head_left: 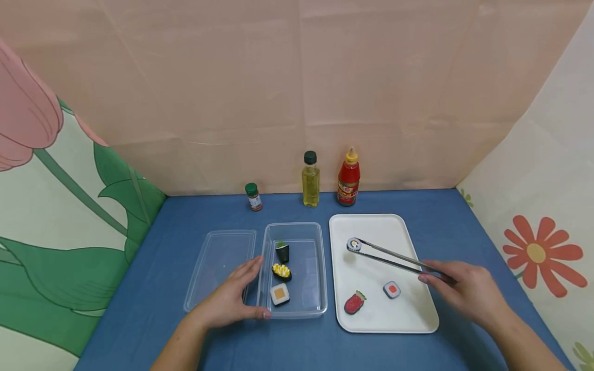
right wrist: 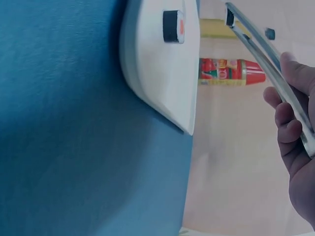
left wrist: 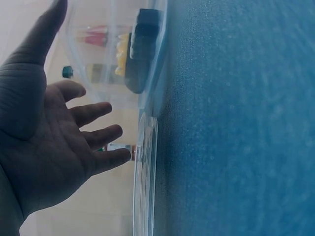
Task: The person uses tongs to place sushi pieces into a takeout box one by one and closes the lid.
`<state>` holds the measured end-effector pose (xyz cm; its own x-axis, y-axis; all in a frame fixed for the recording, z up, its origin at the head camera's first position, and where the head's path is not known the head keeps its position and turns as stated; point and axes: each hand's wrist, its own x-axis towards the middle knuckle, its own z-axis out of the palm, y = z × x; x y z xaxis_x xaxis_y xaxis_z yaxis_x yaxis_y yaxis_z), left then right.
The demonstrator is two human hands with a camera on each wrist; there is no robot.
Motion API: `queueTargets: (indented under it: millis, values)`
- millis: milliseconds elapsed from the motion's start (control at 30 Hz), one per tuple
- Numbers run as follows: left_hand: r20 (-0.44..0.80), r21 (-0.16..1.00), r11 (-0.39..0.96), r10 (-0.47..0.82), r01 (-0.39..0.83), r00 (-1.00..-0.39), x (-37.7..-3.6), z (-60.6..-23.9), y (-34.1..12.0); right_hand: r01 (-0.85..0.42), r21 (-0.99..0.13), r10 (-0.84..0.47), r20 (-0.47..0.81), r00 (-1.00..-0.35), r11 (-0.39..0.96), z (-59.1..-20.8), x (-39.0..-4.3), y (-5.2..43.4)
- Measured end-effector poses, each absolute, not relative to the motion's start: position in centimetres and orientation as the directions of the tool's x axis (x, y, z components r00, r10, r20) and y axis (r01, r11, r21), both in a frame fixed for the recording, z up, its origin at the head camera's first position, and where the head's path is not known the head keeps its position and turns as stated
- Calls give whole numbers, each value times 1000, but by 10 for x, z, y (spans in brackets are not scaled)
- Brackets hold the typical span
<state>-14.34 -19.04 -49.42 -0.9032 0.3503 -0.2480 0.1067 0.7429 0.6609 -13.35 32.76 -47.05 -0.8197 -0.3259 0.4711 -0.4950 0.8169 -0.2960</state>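
Observation:
My left hand (head_left: 254, 289) lies open against the front left corner of a clear plastic container (head_left: 320, 268), thumb along its front wall; the left wrist view shows the left hand (left wrist: 83, 98) with spread, relaxed fingers. Three sushi pieces lie inside: a green-topped one (head_left: 282, 252), a corn one (head_left: 281, 271) and a square one (head_left: 280, 293). My right hand (head_left: 427, 272) grips metal tongs (head_left: 394, 257), whose tips pinch a sushi roll (head_left: 354, 244) above the white tray (head_left: 371, 226). A salmon roll (head_left: 392, 289) and a red piece (head_left: 354, 303) lie on the tray.
The container's clear lid (head_left: 221, 268) lies flat to its left on the blue table. A small spice jar (head_left: 253, 197), an oil bottle (head_left: 310, 179) and a red sauce bottle (head_left: 349, 178) stand along the back wall. Patterned panels close in both sides.

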Motion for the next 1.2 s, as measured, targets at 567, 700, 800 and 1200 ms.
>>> queueTargets:
  millis: [567,700,800,1200]
  values:
    - [-238,675,729,362,114,-901,-143,-496,-192,-603,-351,-364,550,-752,716,-465,-164,308]
    - [-238,671,732,359,114,-902,-143,-496,-192,-608,-367,-375,535,-757,704,-463,-169,304]
    - [-235,670,732,361,118,-903,-142,-495,-192,-624,-369,-392,534,-749,689,-462,-173,299]
    - [-235,669,733,364,121,-901,-142,-496,-192,-698,-368,-484,524,-701,614,-453,-194,279]
